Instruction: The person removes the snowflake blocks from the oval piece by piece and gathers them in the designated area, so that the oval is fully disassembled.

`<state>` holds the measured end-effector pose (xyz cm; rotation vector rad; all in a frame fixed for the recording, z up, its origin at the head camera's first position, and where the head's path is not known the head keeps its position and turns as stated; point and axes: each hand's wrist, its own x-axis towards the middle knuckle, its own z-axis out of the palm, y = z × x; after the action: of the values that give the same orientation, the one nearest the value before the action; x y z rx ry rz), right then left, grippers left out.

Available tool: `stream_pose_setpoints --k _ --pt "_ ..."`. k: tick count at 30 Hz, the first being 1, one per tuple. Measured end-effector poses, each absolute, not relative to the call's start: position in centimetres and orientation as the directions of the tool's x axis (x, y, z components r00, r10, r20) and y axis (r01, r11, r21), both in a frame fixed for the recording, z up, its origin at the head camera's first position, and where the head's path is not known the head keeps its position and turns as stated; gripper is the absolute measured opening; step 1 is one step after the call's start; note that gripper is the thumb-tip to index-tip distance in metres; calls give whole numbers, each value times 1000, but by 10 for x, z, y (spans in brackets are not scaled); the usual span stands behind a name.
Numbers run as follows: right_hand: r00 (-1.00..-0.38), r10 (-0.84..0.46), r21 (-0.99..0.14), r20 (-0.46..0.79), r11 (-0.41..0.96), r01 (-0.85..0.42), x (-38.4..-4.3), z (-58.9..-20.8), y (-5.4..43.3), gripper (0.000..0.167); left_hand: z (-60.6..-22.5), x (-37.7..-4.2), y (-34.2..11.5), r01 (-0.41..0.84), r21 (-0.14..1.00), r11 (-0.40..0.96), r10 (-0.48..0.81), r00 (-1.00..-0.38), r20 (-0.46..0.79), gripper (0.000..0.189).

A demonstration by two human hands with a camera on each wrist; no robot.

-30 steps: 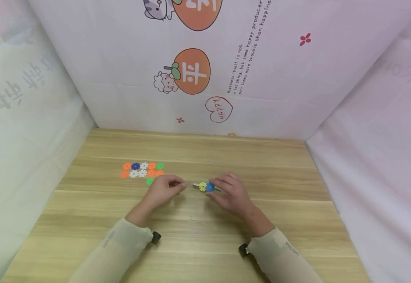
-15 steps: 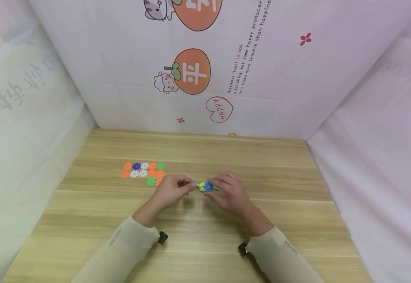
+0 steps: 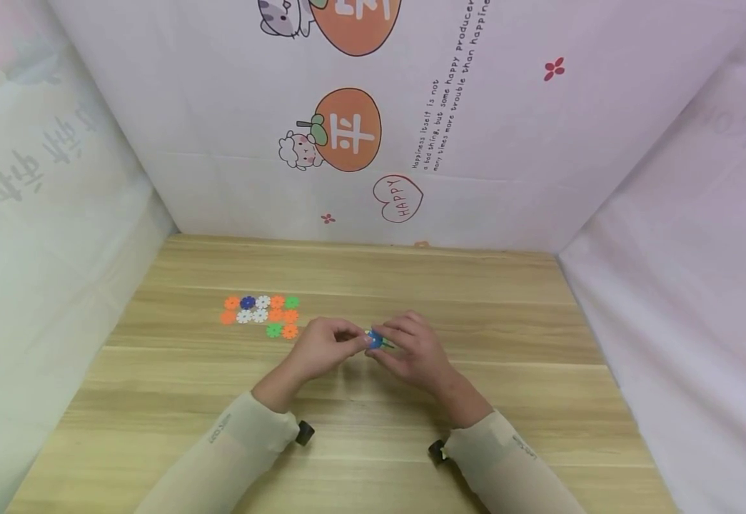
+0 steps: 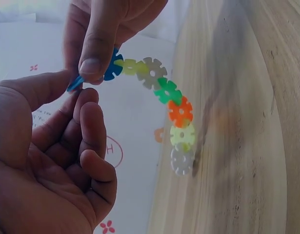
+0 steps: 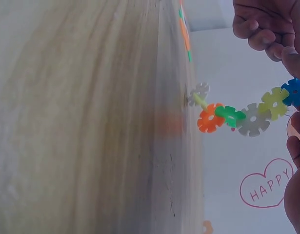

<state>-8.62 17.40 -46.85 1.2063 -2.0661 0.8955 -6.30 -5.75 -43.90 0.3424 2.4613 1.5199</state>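
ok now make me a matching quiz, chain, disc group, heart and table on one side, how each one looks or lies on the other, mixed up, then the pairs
Column one
1. chain
2. disc group
3. heart
4. table

Column two
A. red outline around the word HAPPY
B. wood-grained
C. a curved string of linked pieces in several colours
D. lying flat in three rows

Right pairs: 1-C, 2-D, 3-A, 4-B

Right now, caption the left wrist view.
Left hand and right hand at the blue end of a curved disc chain.
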Motion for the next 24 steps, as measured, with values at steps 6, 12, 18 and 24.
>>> stream_pose_setpoints --k 6,12,18,24 --pt "-427 -507 -258 749 371 -892 -86 -468 173 38 -438 -62 -55 85 902 424 317 -947 -60 22" --pt "-452 -517 -272 727 388 -881 -85 -470 176 40 -440 -61 -54 79 909 408 302 -952 -53 16" --pt "-451 -507 -288 735 369 -884 -87 -475 181 38 -441 -61 -56 57 910 411 277 -959 -66 16" --pt "-436 -494 -276 752 364 -889 -87 -477 183 24 -440 -63 -58 45 916 397 265 -962 -68 16"
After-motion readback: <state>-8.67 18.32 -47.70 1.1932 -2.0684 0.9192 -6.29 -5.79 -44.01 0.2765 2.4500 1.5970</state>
